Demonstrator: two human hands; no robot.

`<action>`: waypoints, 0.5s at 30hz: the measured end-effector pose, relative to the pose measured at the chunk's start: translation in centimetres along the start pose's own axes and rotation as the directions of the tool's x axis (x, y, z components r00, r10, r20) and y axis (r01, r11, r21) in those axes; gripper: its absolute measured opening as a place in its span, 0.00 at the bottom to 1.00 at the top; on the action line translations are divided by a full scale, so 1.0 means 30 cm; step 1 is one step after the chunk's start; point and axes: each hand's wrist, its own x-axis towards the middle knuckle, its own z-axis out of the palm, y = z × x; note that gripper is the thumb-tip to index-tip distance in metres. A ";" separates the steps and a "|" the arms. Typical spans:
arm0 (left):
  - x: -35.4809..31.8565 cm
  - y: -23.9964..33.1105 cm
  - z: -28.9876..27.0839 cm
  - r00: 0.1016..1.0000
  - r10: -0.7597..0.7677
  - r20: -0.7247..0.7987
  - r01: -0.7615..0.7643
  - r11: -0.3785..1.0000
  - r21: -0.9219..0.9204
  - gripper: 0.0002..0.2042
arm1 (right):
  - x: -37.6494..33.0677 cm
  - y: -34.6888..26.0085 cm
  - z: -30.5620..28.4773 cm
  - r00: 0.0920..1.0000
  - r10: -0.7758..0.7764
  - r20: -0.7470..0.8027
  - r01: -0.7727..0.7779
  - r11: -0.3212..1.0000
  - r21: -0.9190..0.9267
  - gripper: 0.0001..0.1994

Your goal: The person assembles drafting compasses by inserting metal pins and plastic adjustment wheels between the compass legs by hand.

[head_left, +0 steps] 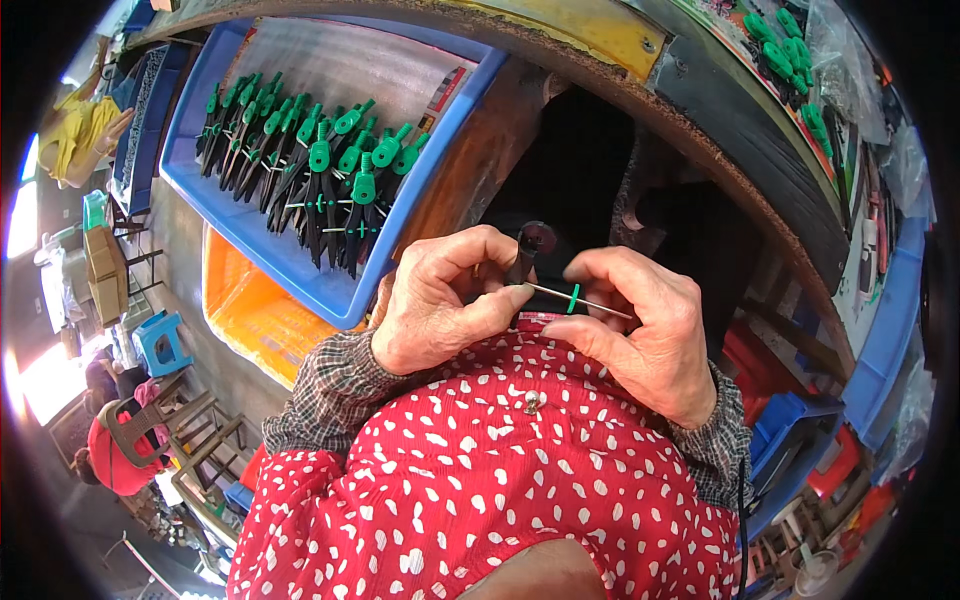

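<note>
The left hand (440, 300) is curled shut, its thumb and forefinger pinching a small dark tool piece (527, 250) that stands up between the fingers, its rounded head just above the knuckles. The right hand (640, 330) is also closed, fingers bent inward, gripping one end of a thin metal pin (560, 294) that runs slanting from the left thumb tip across to the right fingers. A small green ring (574, 298) sits threaded on the pin, about midway between the two hands. Both hands are held close together, nearly touching, just above the person's lap, over a red garment with white spots (480, 480), with checked cuffs at the wrists.

Beyond the left hand, up and to the left, a blue tray (290, 270) holds rows of dark pliers-like tools with green handles (320, 170), laid side by side. An orange crate (250, 310) lies under the tray's near edge. To the upper right, more green parts (785, 50) lie on the table (760, 130), whose dark edge curves across the view.
</note>
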 end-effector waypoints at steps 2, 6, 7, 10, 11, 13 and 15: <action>-0.001 -0.002 0.000 1.000 -0.005 0.004 0.005 1.000 0.004 0.05 | -0.003 0.022 -0.003 0.993 -0.113 0.010 0.114 0.992 -0.053 0.15; -0.001 -0.008 0.003 1.000 0.008 -0.001 -0.008 1.000 0.020 0.05 | -0.003 0.014 0.009 0.996 -0.093 -0.010 0.092 0.995 -0.041 0.13; 0.000 -0.006 0.006 1.000 0.008 0.000 -0.008 1.000 0.020 0.05 | -0.005 0.018 0.018 0.997 -0.068 -0.036 0.068 0.998 0.003 0.13; 0.000 0.000 0.010 1.000 -0.015 -0.020 0.015 1.000 -0.025 0.05 | -0.006 0.019 0.034 0.997 -0.026 -0.069 0.030 0.997 0.069 0.14; 0.000 -0.001 0.006 1.000 -0.015 -0.008 0.015 1.000 -0.007 0.05 | -0.006 0.019 0.035 0.997 -0.008 -0.076 0.015 0.996 0.092 0.14; 0.001 -0.001 0.004 1.000 -0.015 0.004 0.015 1.000 0.012 0.05 | -0.003 0.021 0.032 0.998 -0.016 -0.064 0.020 0.997 0.070 0.15; 0.000 0.003 0.006 1.000 -0.004 -0.009 0.004 1.000 0.021 0.05 | 0.000 0.022 0.032 0.998 -0.024 -0.051 0.027 0.999 0.048 0.16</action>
